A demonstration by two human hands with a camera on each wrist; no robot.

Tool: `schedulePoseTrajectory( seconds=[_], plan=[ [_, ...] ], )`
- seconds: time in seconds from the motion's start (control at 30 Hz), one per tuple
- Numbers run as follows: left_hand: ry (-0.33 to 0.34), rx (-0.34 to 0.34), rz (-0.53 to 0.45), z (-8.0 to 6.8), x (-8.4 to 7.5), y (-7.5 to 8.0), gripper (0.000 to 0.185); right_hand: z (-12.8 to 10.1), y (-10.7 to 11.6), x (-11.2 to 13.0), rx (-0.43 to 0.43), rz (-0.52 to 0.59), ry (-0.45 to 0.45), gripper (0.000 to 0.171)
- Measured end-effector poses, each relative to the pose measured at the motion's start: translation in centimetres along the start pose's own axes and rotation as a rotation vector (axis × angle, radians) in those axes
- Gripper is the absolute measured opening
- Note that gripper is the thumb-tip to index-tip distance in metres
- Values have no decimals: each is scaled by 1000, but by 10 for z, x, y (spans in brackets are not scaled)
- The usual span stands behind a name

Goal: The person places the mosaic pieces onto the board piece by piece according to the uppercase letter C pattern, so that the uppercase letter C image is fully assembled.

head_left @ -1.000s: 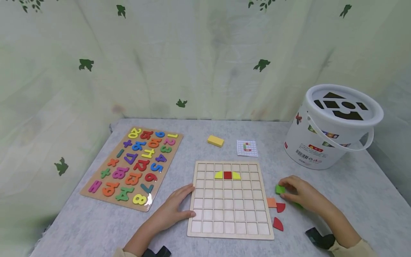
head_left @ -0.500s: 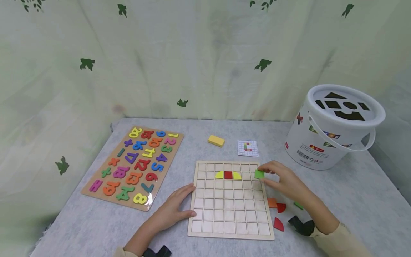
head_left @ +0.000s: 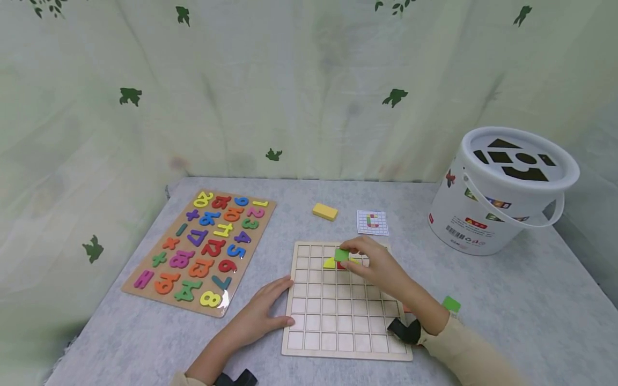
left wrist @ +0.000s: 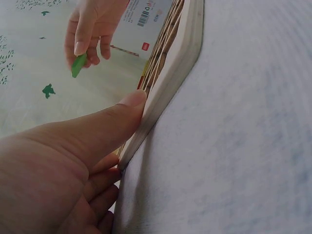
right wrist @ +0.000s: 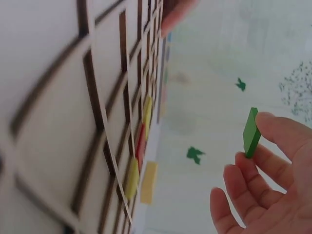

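Note:
A wooden grid board lies in front of me with two yellow pieces and a red piece between them in its second row. My right hand pinches a small green square tile just above those pieces; the tile shows edge-on between thumb and fingers in the right wrist view, clear of the board. My left hand lies flat on the cloth with its thumb against the board's left edge.
A number puzzle board lies at the left. A yellow block and a pattern card sit behind the grid board, a white shape-sorter bucket at the right. Another green tile lies by my right forearm.
My right hand picked up the green tile from the cloth at the right and carried it left across the board to above the yellow and red pieces. The left hand stayed put.

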State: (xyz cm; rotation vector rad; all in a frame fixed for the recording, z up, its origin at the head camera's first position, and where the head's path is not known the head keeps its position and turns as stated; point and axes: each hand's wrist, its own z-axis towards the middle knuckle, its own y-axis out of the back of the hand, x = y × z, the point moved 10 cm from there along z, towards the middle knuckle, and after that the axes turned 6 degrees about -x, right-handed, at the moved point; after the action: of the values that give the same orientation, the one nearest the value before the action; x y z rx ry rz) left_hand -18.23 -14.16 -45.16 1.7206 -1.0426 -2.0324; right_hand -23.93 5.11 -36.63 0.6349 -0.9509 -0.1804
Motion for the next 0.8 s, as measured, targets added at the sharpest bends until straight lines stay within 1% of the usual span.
schedulePoseTrajectory(
  seconds=[0.1,0.17,0.27,0.33,0.4,0.47,0.6,0.8],
  plan=[
    [-3,0,4,0,1,0,77,3,-12,-3,5,12,-29,30],
    [0,1,8,0,1,-1,77,3,-20,-5,25,18,-37,30],
    [5,1,4,0,1,-1,77,2,-31,-11,71,18,-61,29],
    [7,1,0,0,1,0,77,0,-37,-18,107,13,-96,28],
    [6,-1,-6,-1,1,0,77,-3,-43,-25,144,-9,-131,27],
    [4,0,-5,-1,1,0,77,-5,-48,-30,184,-40,-142,27],
    [-3,1,-8,-1,-1,0,76,-7,-54,-31,237,-106,-105,29],
    [-15,1,-8,-1,-2,1,76,-9,-56,-28,252,-157,-39,27]
  ],
)
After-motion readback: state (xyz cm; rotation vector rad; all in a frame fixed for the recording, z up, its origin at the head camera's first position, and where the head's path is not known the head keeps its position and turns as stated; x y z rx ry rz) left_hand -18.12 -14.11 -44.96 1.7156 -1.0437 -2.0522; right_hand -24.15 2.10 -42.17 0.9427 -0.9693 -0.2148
